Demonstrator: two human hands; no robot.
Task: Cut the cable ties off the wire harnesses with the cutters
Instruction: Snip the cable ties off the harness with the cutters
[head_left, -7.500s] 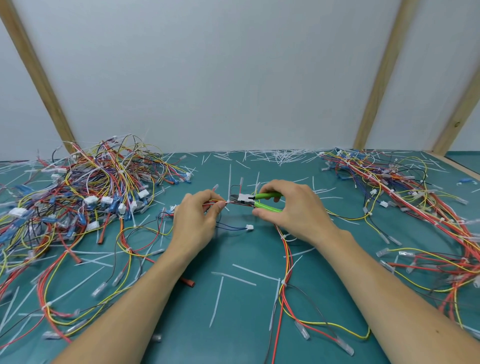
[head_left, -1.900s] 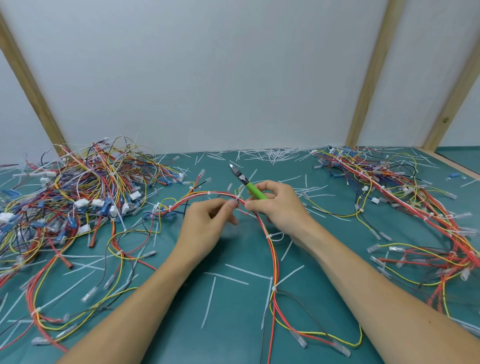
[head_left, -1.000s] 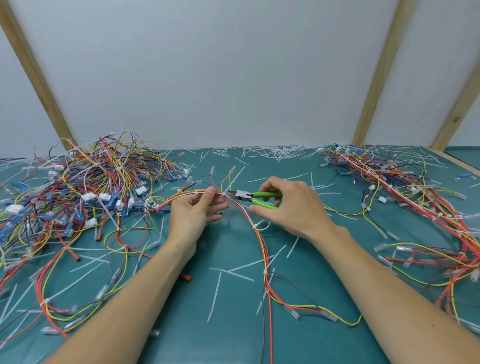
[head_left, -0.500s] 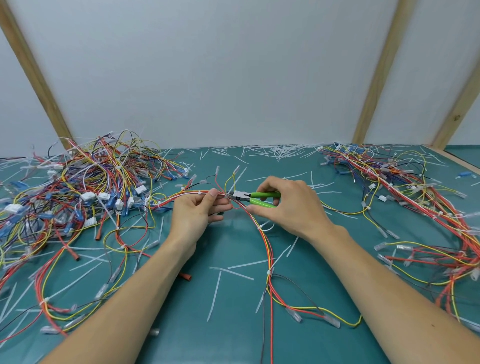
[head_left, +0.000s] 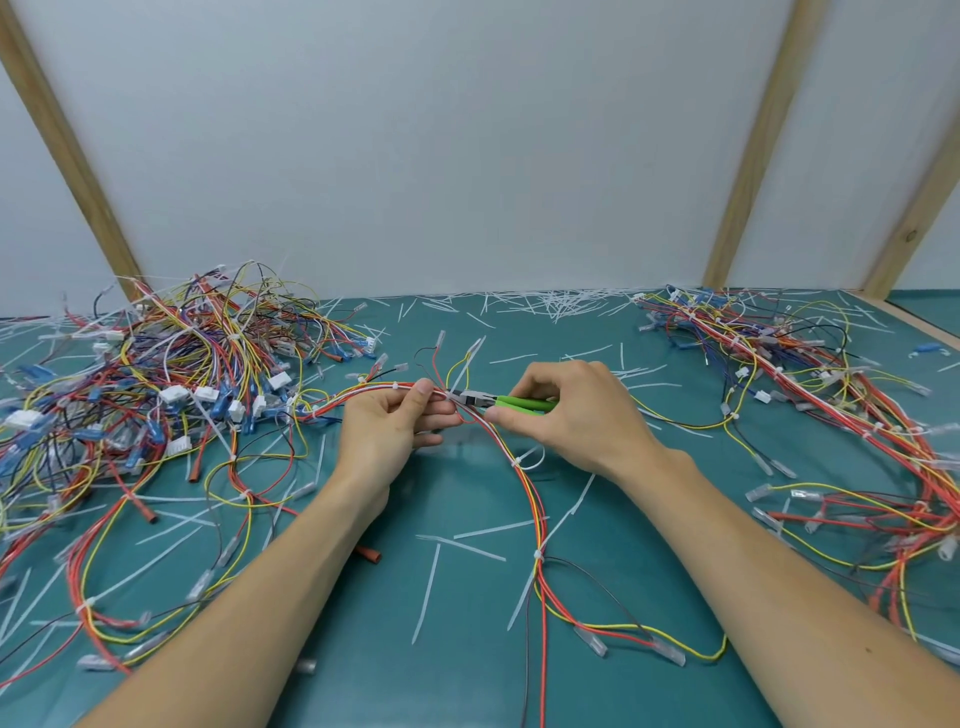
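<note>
A wire harness of red, yellow and white wires curves across the middle of the teal table, bound by white cable ties. My left hand pinches the harness near its top bend. My right hand grips the green-handled cutters, whose metal jaws point left and touch the wires just right of my left fingertips. Whether a tie sits in the jaws is too small to tell.
A tall tangled pile of harnesses with white and blue connectors fills the left side. Another spread of harnesses lies along the right. Cut white tie pieces litter the table, thickest by the back wall.
Since 1.9 s ago my right hand has swung the cutters down from pointing up-left to lie level at the harness. In the last half second both hands barely moved.
</note>
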